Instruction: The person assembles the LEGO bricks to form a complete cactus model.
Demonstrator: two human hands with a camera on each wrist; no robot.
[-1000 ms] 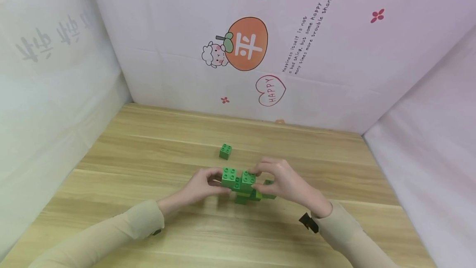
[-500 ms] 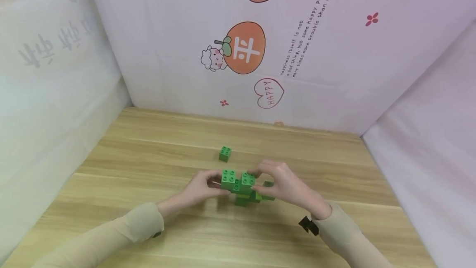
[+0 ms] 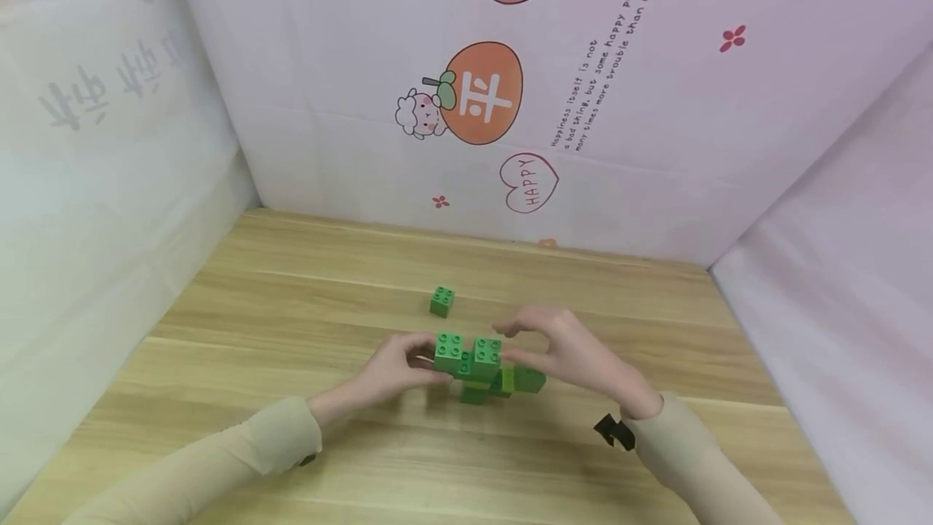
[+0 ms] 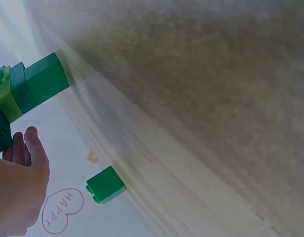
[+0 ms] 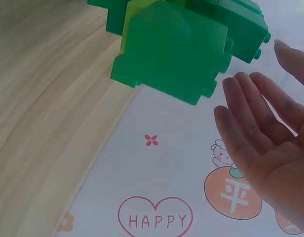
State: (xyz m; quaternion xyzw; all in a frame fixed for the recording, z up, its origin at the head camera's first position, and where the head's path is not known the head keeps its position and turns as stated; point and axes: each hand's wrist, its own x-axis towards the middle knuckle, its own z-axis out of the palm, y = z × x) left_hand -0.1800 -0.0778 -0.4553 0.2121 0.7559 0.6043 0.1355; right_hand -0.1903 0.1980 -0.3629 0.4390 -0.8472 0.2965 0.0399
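A cluster of joined green bricks (image 3: 477, 364) stands on the wooden table (image 3: 291, 330) in the head view. My left hand (image 3: 397, 364) grips its left side with curled fingers. My right hand (image 3: 564, 347) hovers just right of it, fingers spread and holding nothing. In the right wrist view the green cluster (image 5: 181, 44) fills the top and my right hand's straight fingers (image 5: 255, 128) stand apart from it. The left wrist view shows the cluster's edge (image 4: 31, 89) by my left hand (image 4: 19, 187).
A single loose green brick (image 3: 441, 300) lies farther back on the table, also in the left wrist view as a green brick (image 4: 105, 185). Printed white sheets (image 3: 510, 104) wall the table at the back and both sides.
My right hand has let go of the cluster's right side and drawn a little to the right, fingers opening. The left hand has kept its hold.
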